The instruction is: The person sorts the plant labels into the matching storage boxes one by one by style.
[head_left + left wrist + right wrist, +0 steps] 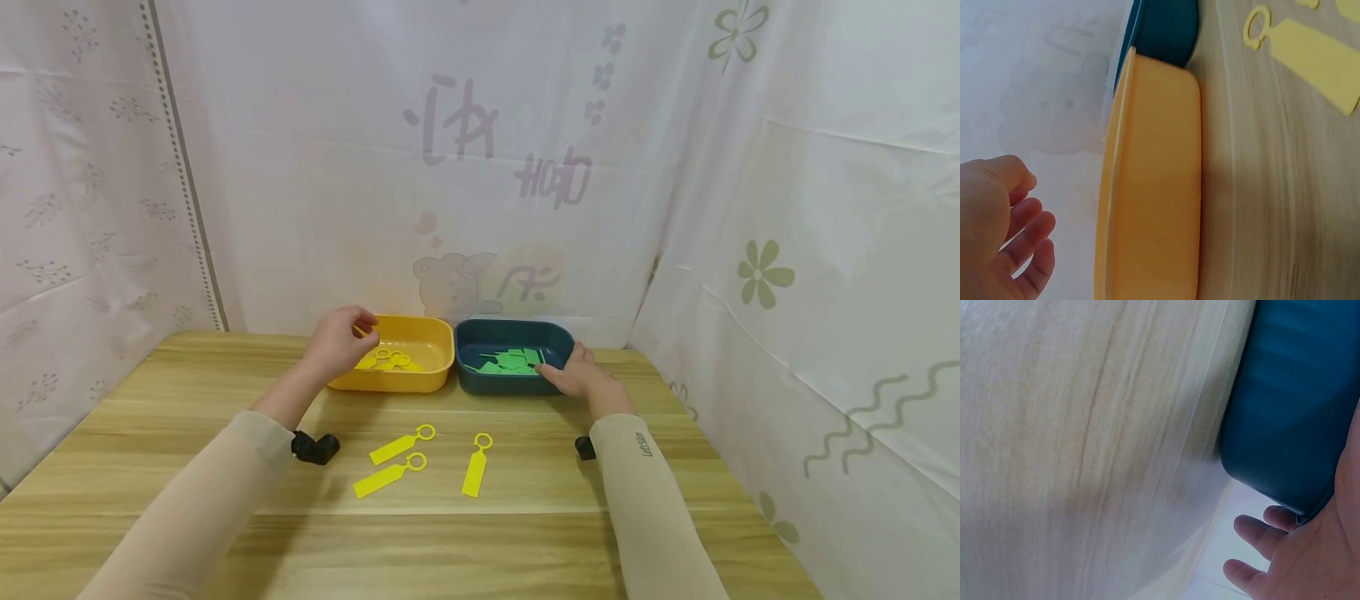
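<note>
My left hand (341,342) hovers over the left end of a yellow bin (397,382), its fingers loosely bent with nothing between them. Yellow tags with ring ends (393,360) lie inside that bin. In the left wrist view the hand (1004,225) is beside the bin's rim. At the right end of a dark blue bin (495,384) rests my right hand (585,379), thumb over the rim. Green flat pieces (510,361) fill part of this bin. The right wrist view has the fingers (1260,537) spread and fairly straight past the bin's corner.
Three yellow ring-ended tags lie on the wooden table (525,542) in front of the bins: two at left, the nearer one (378,481) below the other, and one (474,475) farther right. A patterned white curtain (315,167) hangs behind and at both sides.
</note>
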`<control>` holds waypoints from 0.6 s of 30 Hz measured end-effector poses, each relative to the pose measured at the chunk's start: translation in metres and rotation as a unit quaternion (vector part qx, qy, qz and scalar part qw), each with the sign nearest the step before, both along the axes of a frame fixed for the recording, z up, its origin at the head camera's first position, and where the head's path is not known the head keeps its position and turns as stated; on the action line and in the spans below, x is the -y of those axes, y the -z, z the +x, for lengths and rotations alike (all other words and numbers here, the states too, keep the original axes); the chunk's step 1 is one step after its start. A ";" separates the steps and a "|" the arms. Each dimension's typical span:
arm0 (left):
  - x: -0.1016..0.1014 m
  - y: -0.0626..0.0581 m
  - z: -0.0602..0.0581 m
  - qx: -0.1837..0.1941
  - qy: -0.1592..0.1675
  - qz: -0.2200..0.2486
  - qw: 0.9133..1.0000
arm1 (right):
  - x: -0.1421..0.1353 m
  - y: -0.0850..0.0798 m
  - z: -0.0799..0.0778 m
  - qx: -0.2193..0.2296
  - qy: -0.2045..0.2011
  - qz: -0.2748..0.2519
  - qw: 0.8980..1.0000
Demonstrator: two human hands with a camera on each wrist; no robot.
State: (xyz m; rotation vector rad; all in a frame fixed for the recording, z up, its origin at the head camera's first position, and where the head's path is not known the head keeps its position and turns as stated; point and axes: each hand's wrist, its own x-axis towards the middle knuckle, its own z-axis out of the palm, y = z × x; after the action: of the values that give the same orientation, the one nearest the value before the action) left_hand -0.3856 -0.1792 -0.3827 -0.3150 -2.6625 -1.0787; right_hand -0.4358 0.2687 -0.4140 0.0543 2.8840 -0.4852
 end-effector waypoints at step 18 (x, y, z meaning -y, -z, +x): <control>-0.065 -0.009 0.024 -0.028 0.098 -0.018 0.995 | 0.005 -0.008 0.012 0.000 -0.004 -0.002 1.000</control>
State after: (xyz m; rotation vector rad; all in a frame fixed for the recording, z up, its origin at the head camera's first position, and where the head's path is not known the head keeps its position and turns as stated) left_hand -0.3612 -0.1137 -0.3734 -0.6165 -2.6459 -1.0595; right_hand -0.4240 0.2638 -0.4063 0.0424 2.8828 -0.4902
